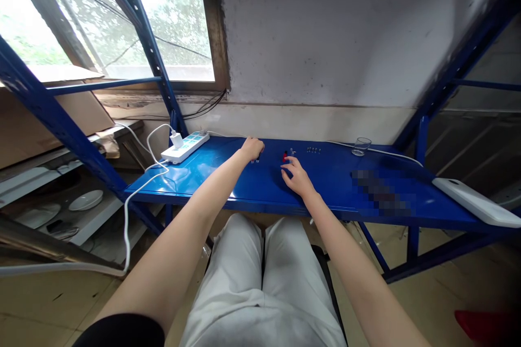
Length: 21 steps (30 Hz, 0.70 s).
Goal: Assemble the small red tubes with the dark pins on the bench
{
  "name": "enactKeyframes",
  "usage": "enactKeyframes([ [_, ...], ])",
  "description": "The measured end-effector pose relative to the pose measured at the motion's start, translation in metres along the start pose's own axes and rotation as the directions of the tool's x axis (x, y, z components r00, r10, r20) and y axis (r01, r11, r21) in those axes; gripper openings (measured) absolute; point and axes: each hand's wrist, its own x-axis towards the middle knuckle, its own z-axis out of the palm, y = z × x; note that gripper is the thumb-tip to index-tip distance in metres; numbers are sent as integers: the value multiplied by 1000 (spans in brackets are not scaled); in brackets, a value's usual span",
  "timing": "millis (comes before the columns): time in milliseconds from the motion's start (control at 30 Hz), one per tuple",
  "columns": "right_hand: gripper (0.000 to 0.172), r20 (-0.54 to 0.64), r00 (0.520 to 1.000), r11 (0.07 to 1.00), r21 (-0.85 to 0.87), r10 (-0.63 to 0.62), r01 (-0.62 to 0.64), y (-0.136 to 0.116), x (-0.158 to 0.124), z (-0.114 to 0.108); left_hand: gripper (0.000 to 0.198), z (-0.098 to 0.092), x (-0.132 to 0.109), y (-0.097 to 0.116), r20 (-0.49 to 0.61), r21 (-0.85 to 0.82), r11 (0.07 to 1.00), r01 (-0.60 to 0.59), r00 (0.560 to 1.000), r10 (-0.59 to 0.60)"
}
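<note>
My left hand (252, 147) is over the blue tabletop (228, 187), its fingers curled down. Dark and pale bits (255, 160) show just below the fingertips; what the fingers grip, if anything, is too small to name. To its right, my right hand (298, 176) hovers palm down with thumb and forefinger apart, holding nothing that I can see. Just beyond its fingertips stands a small red piece (285, 156) with a dark top. Beside that is a tiny clear or silvery piece (292, 151). Several tiny metallic pieces (313, 150) lie in rows farther right.
A white power strip (185, 147) with a plugged-in charger (176, 139) lies at the left. At the back right stands a clear glass (361, 146). A blurred dark object (380, 192) and a white flat tray-like thing (476, 201) lie right. Blue posts (421, 141) frame the table.
</note>
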Motion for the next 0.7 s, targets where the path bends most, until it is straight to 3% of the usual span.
enactKeyframes([
  [700,29,-20,1000,1000,-8,-8,8,-1,1,-1,24,2,-2,-6,1,-58,997,41,999,-41],
])
